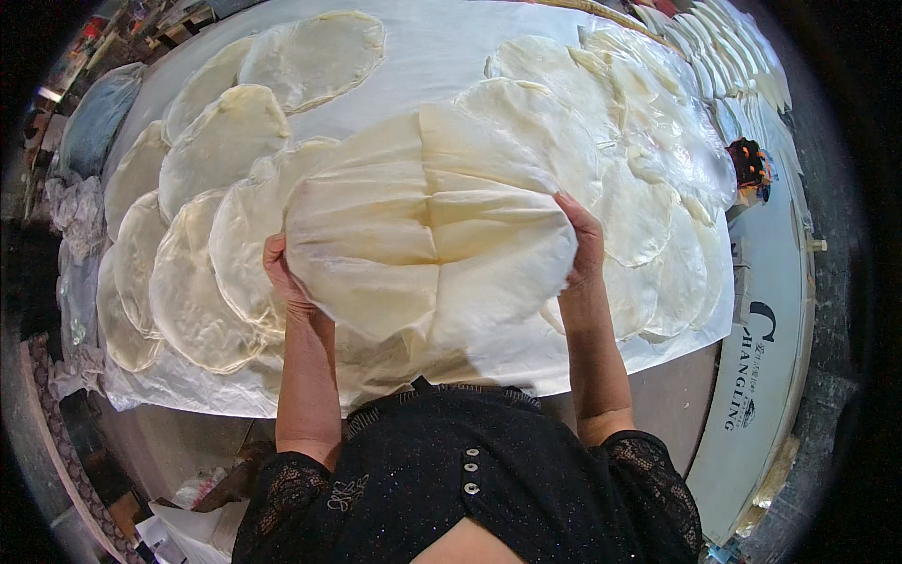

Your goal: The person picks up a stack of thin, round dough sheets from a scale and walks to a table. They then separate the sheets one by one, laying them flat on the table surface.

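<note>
A large, thin, cream-coloured round sheet (366, 233) is stretched between my two hands above the table. It has a vertical crease down the middle and sideways folds. My left hand (285, 275) grips its left edge, and my right hand (583, 243) grips its right edge, with the fingers partly hidden behind it. Similar round sheets lie overlapping on the white cover (437, 42): several to the left (204, 282), and several more to the right (634, 218). I cannot tell what the sheets are made of.
Clear plastic film (676, 134) covers some sheets at the right. Beyond it stand rows of stacked pale sheets (726, 49), a black and orange object (750, 166) and a pale panel bearing writing (754, 451). Crumpled plastic (77, 218) and a blue-grey bundle (99, 120) line the left side.
</note>
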